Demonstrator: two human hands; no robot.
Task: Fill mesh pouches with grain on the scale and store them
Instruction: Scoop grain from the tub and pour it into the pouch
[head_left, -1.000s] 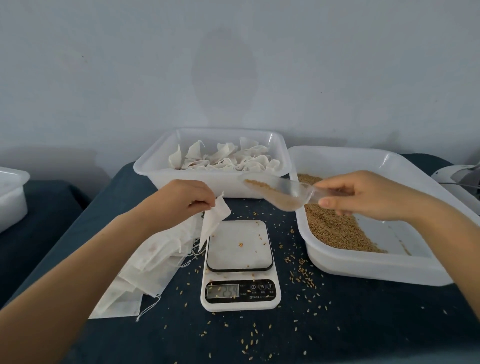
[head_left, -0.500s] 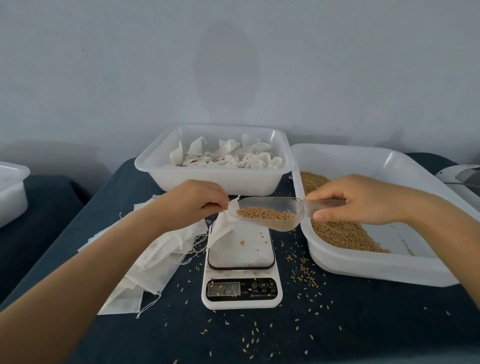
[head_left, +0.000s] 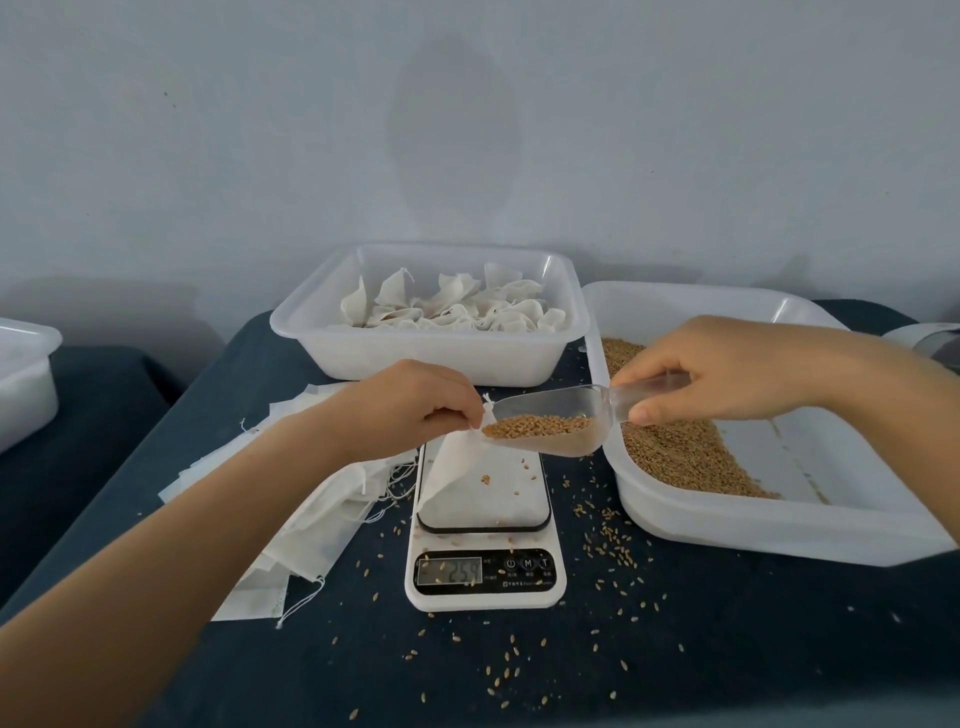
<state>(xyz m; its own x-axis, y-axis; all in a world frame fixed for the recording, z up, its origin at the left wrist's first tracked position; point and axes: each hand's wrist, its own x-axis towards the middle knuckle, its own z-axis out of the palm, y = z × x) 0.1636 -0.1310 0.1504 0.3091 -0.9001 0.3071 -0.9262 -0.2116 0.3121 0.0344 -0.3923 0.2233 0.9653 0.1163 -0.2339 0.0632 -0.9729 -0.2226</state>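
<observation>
One view on my feed: head camera, worn by the person, wide-angle. Faces forward and down across the dark surface toward a pale wall. Near range: both forearms enter from the bottom corners, and the scale sits centre frame. I have no second view for overlap.
</observation>
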